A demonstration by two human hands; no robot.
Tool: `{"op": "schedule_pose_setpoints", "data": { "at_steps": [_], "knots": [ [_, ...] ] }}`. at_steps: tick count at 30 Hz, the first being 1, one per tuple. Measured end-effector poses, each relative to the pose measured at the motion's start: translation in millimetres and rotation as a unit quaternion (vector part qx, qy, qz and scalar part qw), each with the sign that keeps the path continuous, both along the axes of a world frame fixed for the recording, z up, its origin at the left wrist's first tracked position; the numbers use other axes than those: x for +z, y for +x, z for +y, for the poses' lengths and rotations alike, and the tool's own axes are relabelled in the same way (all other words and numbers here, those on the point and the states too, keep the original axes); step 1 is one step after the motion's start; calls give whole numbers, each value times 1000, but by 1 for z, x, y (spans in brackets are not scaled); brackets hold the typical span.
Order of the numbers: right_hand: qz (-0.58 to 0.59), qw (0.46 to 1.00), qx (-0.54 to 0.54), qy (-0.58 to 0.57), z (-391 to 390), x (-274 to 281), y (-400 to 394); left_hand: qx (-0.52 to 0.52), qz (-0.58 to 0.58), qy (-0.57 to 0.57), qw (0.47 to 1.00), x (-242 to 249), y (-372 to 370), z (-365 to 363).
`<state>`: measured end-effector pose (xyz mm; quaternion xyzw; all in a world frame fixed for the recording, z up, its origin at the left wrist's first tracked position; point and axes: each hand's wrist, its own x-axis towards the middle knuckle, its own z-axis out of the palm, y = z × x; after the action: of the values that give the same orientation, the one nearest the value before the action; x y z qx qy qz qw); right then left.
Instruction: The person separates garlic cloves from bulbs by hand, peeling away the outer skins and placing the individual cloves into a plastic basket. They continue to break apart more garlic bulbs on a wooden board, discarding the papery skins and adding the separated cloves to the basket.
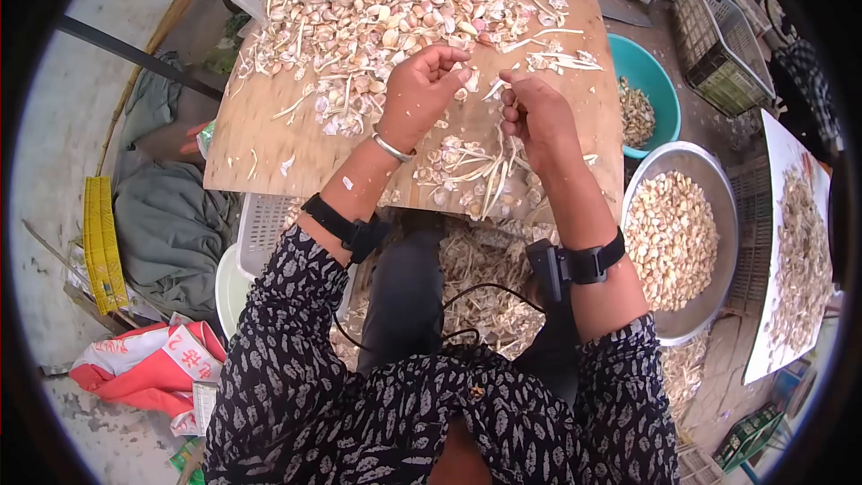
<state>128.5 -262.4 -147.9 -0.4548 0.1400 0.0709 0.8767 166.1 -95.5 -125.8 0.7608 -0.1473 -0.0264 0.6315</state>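
Note:
Above the near part of the wooden board, my left hand has its fingers curled toward the thumb. A pale garlic clove shows at the thumb tip, partly covered by the fingers. My right hand is closed just across from it, thumb against the bent fingers, with a whitish strip of dry garlic skin at the fingertips. A heap of loose garlic cloves covers the far side of the board. Dry garlic stems and papery skins lie below my hands, near the front edge.
The wooden board ends close to my lap. On the right stand a metal bowl of peeled-looking cloves and a teal basin. A plastic crate sits behind them. Red and white sacking lies at left.

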Motion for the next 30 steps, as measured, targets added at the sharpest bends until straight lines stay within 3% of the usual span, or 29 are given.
{"op": "schedule_pose_setpoints", "data": {
  "at_steps": [3, 4, 5, 7, 9, 11, 12, 13, 14, 15, 17, 18, 20, 21, 23, 25, 27, 29, 30],
  "knots": [
    [-76, 996, 47, 13, 28, 17, -22, 67, -48, 22, 996, 4, -29, -10],
    [-77, 996, 49, 12, 30, 16, -25, 77, -154, 66, 983, -4, -30, -10],
    [-67, 997, 41, 7, 32, 14, -28, 79, -153, 66, 983, -2, -33, -9],
    [-56, 998, 33, -1, 28, 11, -30, -16, -88, 36, 995, 5, -34, -1],
    [-57, 994, -9, -89, 12, 16, -31, -39, -29, 19, 999, 0, 2, 14],
    [-175, 977, 4, -117, 2, 45, -50, 30, -173, 253, 952, -4, 42, 18],
    [-256, 956, 22, -139, -1, 63, -61, 32, -172, 249, 952, -14, 64, 17],
    [-451, 873, 51, -180, -4, 75, -62, 23, -245, 324, 914, -30, 86, 17],
    [-468, 875, 113, -61, -3, 95, -75, 14, -313, 396, 863, -41, 98, 17],
    [-475, 861, 173, 60, 4, 110, -84, 16, -310, 395, 864, -45, 103, 14],
    [-622, 739, 180, 187, 20, 110, -77, -17, -273, 451, 850, -50, 108, 9],
    [-621, 739, 181, 188, 30, 115, -77, -23, -292, 469, 833, -52, 113, 10],
    [-623, 720, 5, 307, 45, 125, -85, -21, -290, 453, 843, -56, 111, 10],
    [-621, 720, 6, 309, 47, 120, -85, -20, -290, 437, 851, -56, 110, 10],
    [-718, 657, 5, 229, 52, 107, -89, -18, -303, 423, 854, -61, 103, 9],
    [-714, 672, 22, 193, 48, 108, -89, -23, -311, 464, 829, -58, 103, 11],
    [-703, 700, 54, 113, 34, 111, -89, -13, -354, 429, 831, -56, 98, 13],
    [-688, 720, 84, 32, 18, 113, -86, 31, -319, 336, 886, -48, 84, 18],
    [-634, 769, 68, -41, 9, 108, -76, 41, -269, 353, 895, -35, 71, 20]
  ]
}}
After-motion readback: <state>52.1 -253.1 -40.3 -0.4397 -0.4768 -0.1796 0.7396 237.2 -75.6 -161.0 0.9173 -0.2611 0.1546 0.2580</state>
